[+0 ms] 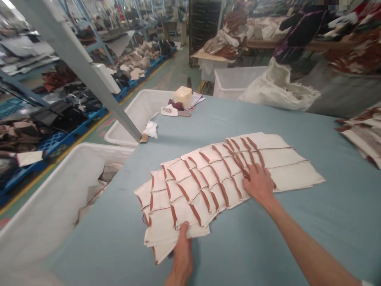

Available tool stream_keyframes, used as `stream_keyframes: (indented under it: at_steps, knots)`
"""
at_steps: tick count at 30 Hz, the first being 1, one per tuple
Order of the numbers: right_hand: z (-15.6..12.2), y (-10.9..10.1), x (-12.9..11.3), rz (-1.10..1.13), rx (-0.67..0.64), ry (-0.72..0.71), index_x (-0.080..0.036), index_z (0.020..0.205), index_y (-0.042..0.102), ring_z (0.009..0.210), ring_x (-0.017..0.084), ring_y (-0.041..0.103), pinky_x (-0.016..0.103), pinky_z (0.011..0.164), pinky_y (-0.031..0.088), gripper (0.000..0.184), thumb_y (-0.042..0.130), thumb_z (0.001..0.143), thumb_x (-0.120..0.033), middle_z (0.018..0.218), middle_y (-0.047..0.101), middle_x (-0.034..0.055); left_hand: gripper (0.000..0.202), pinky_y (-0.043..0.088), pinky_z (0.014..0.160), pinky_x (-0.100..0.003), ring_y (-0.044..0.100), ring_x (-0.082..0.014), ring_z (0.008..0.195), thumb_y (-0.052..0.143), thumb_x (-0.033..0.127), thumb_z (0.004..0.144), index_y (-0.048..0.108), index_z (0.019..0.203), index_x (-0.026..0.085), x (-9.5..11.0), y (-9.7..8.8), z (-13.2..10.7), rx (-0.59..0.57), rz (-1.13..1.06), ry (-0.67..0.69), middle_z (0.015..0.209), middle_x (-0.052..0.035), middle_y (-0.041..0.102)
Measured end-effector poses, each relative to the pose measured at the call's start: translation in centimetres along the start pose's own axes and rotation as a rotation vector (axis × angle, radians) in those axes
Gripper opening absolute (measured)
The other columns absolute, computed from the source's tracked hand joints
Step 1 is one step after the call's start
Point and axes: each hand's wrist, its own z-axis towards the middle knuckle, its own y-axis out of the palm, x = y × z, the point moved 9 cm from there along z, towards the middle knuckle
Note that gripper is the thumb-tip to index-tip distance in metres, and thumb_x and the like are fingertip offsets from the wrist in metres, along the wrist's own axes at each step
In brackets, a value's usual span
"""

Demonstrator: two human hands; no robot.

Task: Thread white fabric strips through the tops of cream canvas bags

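A long row of overlapping cream panels with brown edges (214, 178) is fanned out across the blue-grey table (119, 246). Each panel shows thin brown seam lines. At the row's near left end, my left hand (182, 256) is closed on the cream panels, its thumb on top and its fingers hidden underneath. My right hand (259, 184) rests on top of the row towards its right end, with its fingers apart and touching the brown edges. Right of that hand the panels lie closely stacked.
White bins (86, 153) stand along the table's left side, near a slanted metal post (89, 75). A yellow block (183, 96) and a white-handled blade (174, 112) lie at the far edge. More panels (364, 137) are piled at right. Beyond stands a white sack (274, 89).
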Motion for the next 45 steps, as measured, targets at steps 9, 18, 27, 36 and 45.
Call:
stream_keyframes:
  at_steps: [9, 18, 27, 36, 45]
  knots:
    - [-18.2, -0.8, -7.7, 0.059, 0.022, -0.144, -0.010, 0.144, 0.051, 0.124, 0.046, 0.052, 0.059, 0.096, 0.050, 0.068, 0.060, 0.078, -0.021, 0.144, 0.053, 0.0274, 0.063, 0.061, 0.102, -0.041, 0.070, -0.0274, 0.124, 0.065, 0.006, 0.082, 0.060, 0.141, 0.028, 3.2, -16.9, -4.2, 0.081, -0.010, -0.083, 0.127, -0.0049, 0.076]
    - [-23.2, -2.2, -7.6, 0.185, 0.142, -0.281, -0.010, 0.155, 0.029, 0.140, 0.037, 0.048, 0.052, 0.113, 0.045, 0.079, 0.061, 0.091, -0.044, 0.152, 0.049, 0.0251, 0.059, 0.063, 0.101, -0.041, 0.068, -0.0283, 0.127, 0.064, 0.011, 0.086, 0.062, 0.140, 0.034, 3.6, -20.0, -4.2, -0.038, -0.014, -0.041, 0.124, 0.0003, 0.078]
    - [-23.9, -4.2, 3.3, 0.144, 0.154, -0.348, -0.006, 0.156, 0.027, 0.145, 0.044, 0.040, 0.060, 0.115, 0.038, 0.098, 0.064, 0.088, -0.064, 0.158, 0.039, 0.0315, 0.053, 0.066, 0.091, -0.032, 0.079, -0.0195, 0.095, 0.057, 0.001, 0.089, 0.068, 0.134, 0.029, 3.6, -20.0, -3.9, -0.008, 0.045, 0.082, 0.120, 0.0000, 0.079]
    - [-19.7, 0.8, 1.4, 0.106, -0.060, -0.499, -0.011, 0.157, 0.039, 0.152, 0.045, 0.027, 0.059, 0.122, 0.025, 0.089, 0.076, 0.076, -0.021, 0.168, 0.031, 0.0225, 0.054, 0.067, 0.078, -0.027, 0.079, -0.0163, 0.084, 0.053, 0.000, 0.091, 0.065, 0.136, 0.026, 4.1, -19.4, -4.5, 0.026, 0.098, 0.142, 0.115, -0.0019, 0.080]
    - [-15.5, -2.6, 3.2, 0.262, -0.057, -0.629, -0.017, 0.132, 0.064, 0.107, 0.031, 0.068, 0.038, 0.086, 0.055, 0.051, 0.064, 0.081, -0.017, 0.120, 0.075, 0.0126, 0.047, 0.068, 0.075, -0.028, 0.078, -0.0151, 0.074, 0.053, 0.002, 0.091, 0.066, 0.133, 0.020, 3.1, -20.3, -3.8, 0.047, 0.050, 0.092, 0.108, -0.0049, 0.081]
